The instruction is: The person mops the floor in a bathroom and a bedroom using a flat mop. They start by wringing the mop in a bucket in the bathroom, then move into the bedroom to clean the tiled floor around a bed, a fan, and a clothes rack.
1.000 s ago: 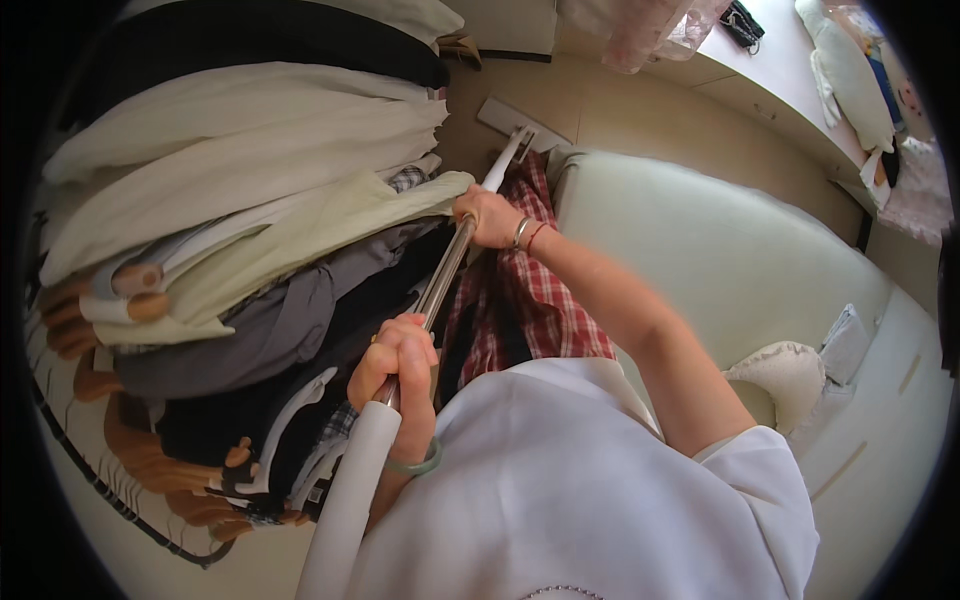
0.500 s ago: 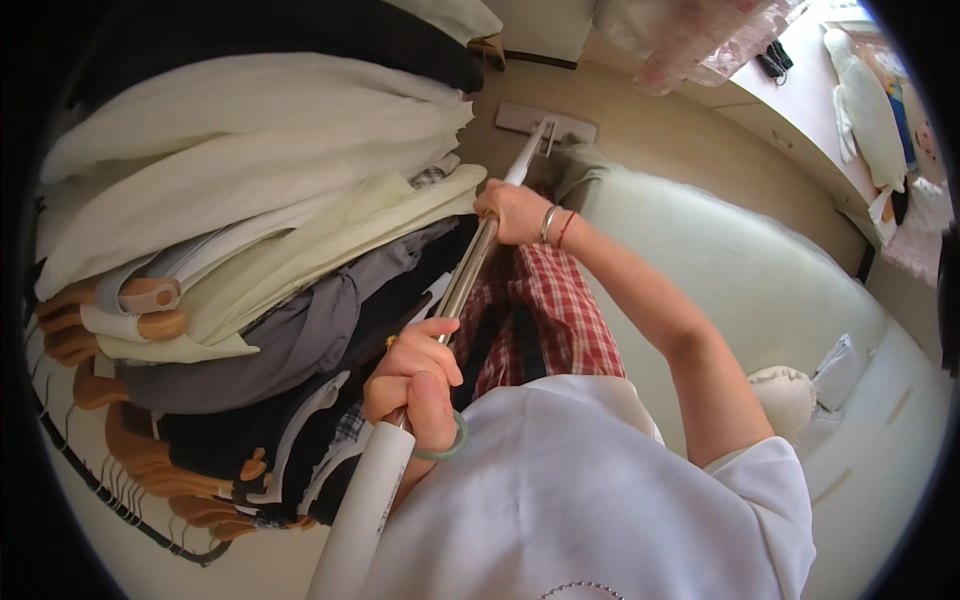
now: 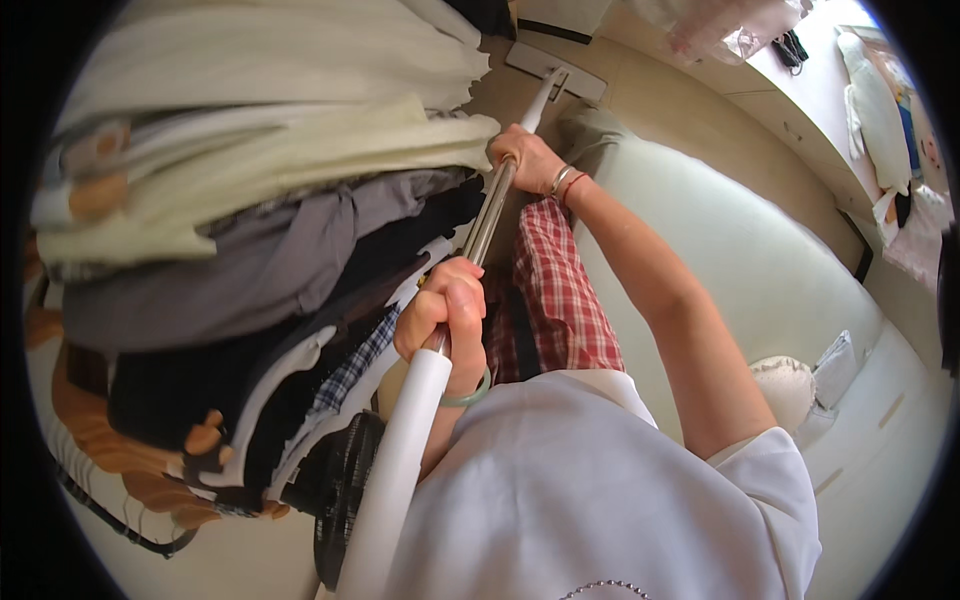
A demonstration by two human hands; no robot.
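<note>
A flat mop (image 3: 487,222) with a metal and white pole runs from the lower edge up to the far floor. Its flat rectangular head (image 3: 583,86) lies on the beige floor beyond the foot of the bed. Wrapped round the upper part of the pole is my right hand (image 3: 527,160), wearing a bracelet and a red string at the wrist. Lower down, my left hand (image 3: 447,312) grips the pole just above its thick white handle section (image 3: 400,440); a green bangle circles that wrist. Both hands are closed.
Clothes on wooden hangers (image 3: 270,270) crowd the left side along a dark rail (image 3: 120,525). At the right lies a pale-covered bed (image 3: 730,250) with a small cushion (image 3: 782,390). A white drawer unit (image 3: 790,130) stands far right, with a plush toy (image 3: 872,110) on top.
The mop head has shifted farther away, and both hands have moved forward with the pole. The hanging clothes sit differently in view, some blurred, and a black woven object now shows beside the handle.
</note>
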